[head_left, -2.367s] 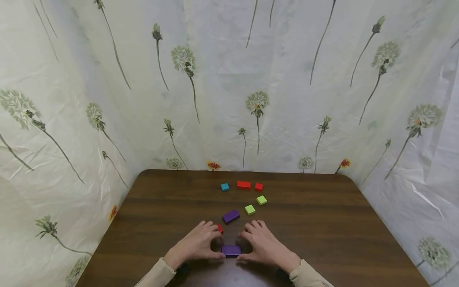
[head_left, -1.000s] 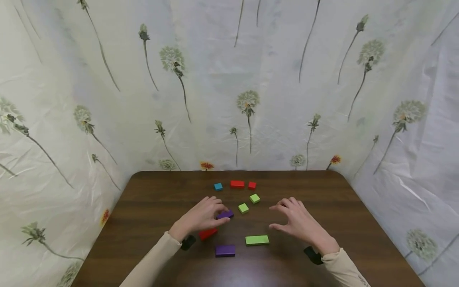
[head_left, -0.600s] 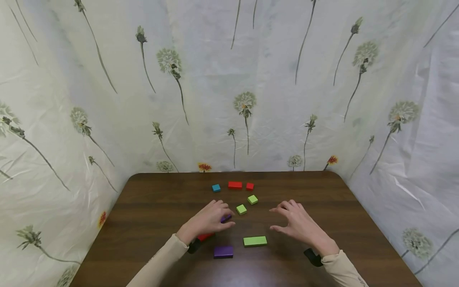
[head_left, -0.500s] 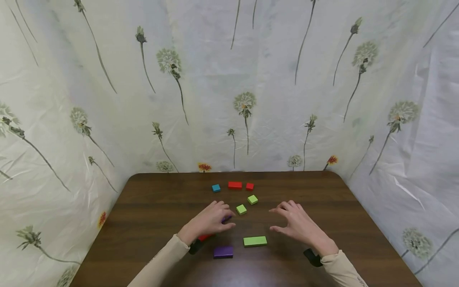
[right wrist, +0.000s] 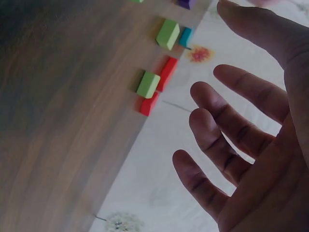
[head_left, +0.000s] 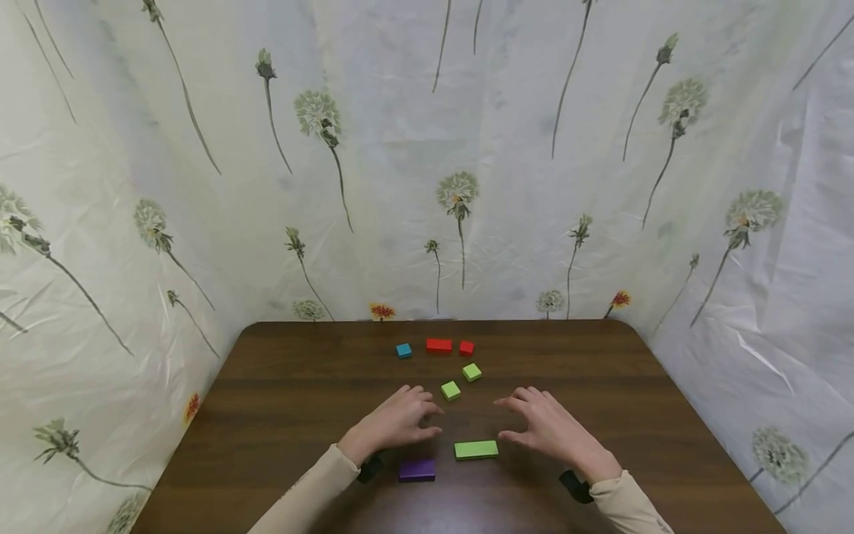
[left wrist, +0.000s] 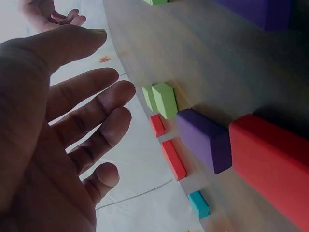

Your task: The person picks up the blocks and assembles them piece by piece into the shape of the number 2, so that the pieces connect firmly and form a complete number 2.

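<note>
Both hands hover over the table with fingers loosely curved and nothing held. In the head view my left hand (head_left: 396, 421) is above and left of a long light-green block (head_left: 476, 449), and my right hand (head_left: 550, 426) is to its upper right, thumb near the block's right end. A purple block (head_left: 416, 470) lies nearer me, to the green block's left. Under the left hand, hidden in the head view, the left wrist view shows another purple block (left wrist: 203, 139) and a long red block (left wrist: 273, 166).
Farther back lie two small light-green blocks (head_left: 451, 390), a small blue block (head_left: 403, 351), a longer red block (head_left: 439, 345) and a small red block (head_left: 466, 348). A flower-printed cloth (head_left: 394, 185) hangs behind the dark wooden table (head_left: 600, 371).
Both hands were at the ends of the front purple block. They moved forward and apart, uncovering the long green block, and have since come slightly back and closer together.
</note>
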Motion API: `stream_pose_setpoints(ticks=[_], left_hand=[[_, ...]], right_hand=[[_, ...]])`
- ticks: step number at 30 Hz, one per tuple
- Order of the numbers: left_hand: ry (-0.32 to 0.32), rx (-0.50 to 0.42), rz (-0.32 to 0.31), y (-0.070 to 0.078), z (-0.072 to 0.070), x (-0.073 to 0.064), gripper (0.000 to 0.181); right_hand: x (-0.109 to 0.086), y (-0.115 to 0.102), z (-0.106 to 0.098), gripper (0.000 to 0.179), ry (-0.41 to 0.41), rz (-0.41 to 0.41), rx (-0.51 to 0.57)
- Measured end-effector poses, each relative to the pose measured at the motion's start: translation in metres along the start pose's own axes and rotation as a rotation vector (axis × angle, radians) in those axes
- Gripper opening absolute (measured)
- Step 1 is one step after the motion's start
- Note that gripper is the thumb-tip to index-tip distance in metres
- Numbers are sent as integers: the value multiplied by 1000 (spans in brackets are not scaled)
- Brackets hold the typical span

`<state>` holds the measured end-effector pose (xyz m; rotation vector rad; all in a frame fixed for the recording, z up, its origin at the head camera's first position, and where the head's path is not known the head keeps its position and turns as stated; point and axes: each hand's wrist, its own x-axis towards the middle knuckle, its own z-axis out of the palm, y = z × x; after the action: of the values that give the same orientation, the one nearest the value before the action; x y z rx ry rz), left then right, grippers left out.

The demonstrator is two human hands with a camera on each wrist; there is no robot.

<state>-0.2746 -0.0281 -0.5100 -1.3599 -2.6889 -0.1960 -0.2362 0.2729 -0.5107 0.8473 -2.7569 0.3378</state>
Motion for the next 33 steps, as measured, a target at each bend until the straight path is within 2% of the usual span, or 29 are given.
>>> stream_pose_setpoints(ticks=[16, 22, 26, 33], left_hand=[[-9, 29, 26, 10, 15, 8, 29], [-35, -9, 7, 15, 21, 8, 26], [-50, -29, -1, 18, 23, 9, 25], [-52, 11, 18, 25, 28, 13, 32]], right_hand=[[1, -10, 17, 43, -79, -48, -31], [1, -14, 21, 38, -139, -42, -37], [1, -13, 24, 36, -145, -55, -62], [2, -13, 28, 35, -153, -72, -85]])
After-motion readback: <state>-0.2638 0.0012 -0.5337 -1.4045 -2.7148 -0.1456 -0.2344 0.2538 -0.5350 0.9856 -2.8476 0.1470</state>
